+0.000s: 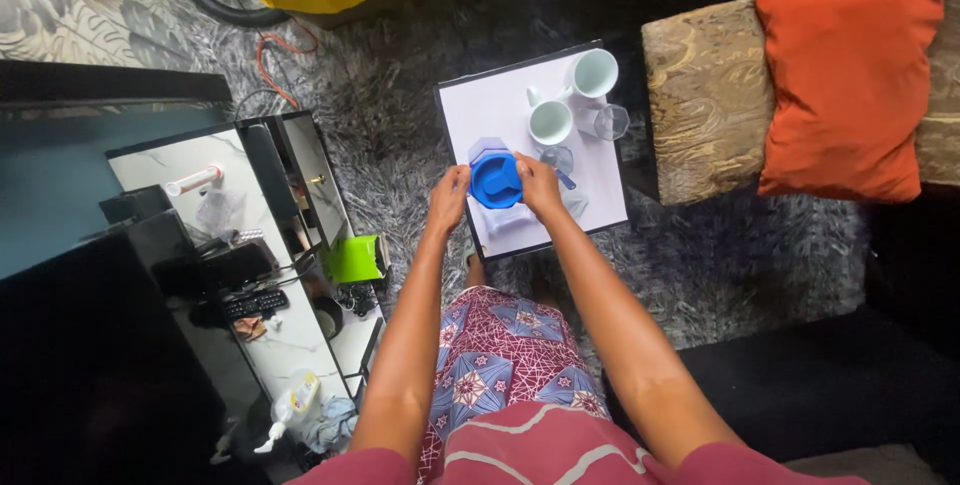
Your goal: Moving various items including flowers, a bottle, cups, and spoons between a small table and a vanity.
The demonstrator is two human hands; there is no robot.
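Two bare hands, the left hand (449, 191) and right hand (537, 183), closed their fingers on opposite sides of a round blue plastic lid (496, 180) over a clear jug near the front edge of a small white table (490, 105). Two white ceramic mugs (572, 97) stood toward its far edge, beside a clear drinking glass (611, 122).
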